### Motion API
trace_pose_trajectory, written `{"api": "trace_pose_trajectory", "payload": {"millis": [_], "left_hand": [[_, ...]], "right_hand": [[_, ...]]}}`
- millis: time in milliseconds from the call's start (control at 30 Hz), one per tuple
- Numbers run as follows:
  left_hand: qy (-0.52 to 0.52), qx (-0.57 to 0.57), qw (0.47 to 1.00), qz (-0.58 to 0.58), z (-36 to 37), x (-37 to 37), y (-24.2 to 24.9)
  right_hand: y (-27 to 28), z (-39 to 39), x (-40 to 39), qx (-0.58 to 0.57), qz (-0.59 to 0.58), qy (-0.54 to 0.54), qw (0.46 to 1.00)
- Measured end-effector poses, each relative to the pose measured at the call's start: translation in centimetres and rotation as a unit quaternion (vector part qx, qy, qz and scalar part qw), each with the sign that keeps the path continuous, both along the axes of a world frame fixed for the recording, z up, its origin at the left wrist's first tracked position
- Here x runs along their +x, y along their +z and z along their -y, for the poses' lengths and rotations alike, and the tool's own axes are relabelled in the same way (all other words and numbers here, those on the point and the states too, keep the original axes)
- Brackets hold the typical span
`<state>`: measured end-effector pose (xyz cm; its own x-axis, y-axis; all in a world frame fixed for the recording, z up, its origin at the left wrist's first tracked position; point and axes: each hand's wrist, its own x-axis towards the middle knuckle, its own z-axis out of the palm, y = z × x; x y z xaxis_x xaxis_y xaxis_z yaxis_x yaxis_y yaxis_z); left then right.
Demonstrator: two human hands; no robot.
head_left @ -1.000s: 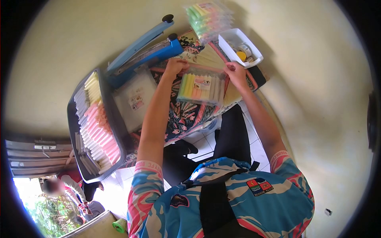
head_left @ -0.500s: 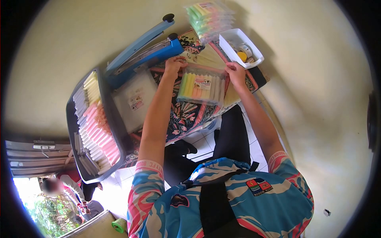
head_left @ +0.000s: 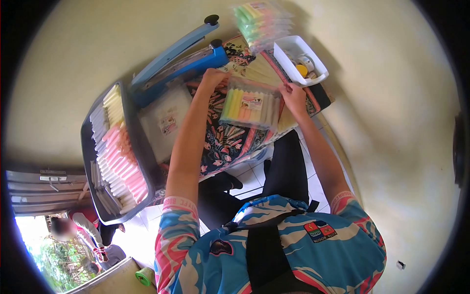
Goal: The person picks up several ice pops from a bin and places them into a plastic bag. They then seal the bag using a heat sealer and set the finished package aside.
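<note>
A clear plastic pack of pastel sticks (head_left: 241, 110), yellow, pink and whitish, with a small printed label, lies flat on the patterned cloth. My left hand (head_left: 214, 80) is closed at its upper left corner, though the fingertips are partly hidden. At the upper right corner, my right hand (head_left: 293, 96) pinches the plastic between thumb and fingers. Left of the pack, partly behind my left forearm, are flat clear bags (head_left: 155, 131) with the same kind of label. A blue heat sealer (head_left: 183, 68) with its long arm raised stands beyond my left hand.
A dark tub (head_left: 147, 161) at the left holds rows of yellow, pink and white sticks (head_left: 117, 152). A stack of filled packs (head_left: 262, 24) stands at the back. Beside it is a white box (head_left: 313, 81) with tape rolls. Another person (head_left: 90, 228) is at lower left.
The view has shifted slightly. My left hand's fingers are curled in more at the pack's corner; the pack stays almost in place between my hands.
</note>
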<state>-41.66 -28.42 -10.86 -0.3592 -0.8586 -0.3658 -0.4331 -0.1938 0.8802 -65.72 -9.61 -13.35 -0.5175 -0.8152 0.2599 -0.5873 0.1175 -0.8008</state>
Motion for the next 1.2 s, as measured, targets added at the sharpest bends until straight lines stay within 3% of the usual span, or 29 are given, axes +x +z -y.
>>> {"api": "trace_pose_trajectory", "payload": {"millis": [233, 333, 467, 633, 767, 900, 1200], "left_hand": [[0.003, 0.037, 0.999, 0.037, 0.1, -0.9, -0.2], [0.006, 0.035, 0.999, 0.006, -0.1, -0.8, -0.2], [0.041, 0.030, 0.996, -0.073, -1.2, -0.5, -0.3], [0.053, -0.074, 0.982, -0.164, -4.1, 1.3, 1.4], [0.080, -0.130, 0.962, -0.226, -7.5, 4.0, 4.7], [0.116, -0.187, 0.948, -0.229, -12.4, 6.6, 8.7], [0.195, -0.246, 0.905, -0.287, -16.8, 9.8, 7.8]], "right_hand": [[1.1, 1.0, -0.8, 0.093, -0.064, 0.029, 0.993], [1.6, 1.1, -0.4, 0.100, 0.005, 0.045, 0.994], [-0.2, 2.3, -0.9, 0.026, 0.052, 0.030, 0.998], [1.5, 1.3, 0.6, -0.074, 0.082, 0.033, 0.993], [5.5, 0.2, 1.8, -0.174, 0.157, 0.102, 0.967], [9.8, -1.7, 3.4, -0.163, 0.125, 0.146, 0.968], [11.2, -2.8, 6.2, -0.130, 0.128, 0.203, 0.962]]}}
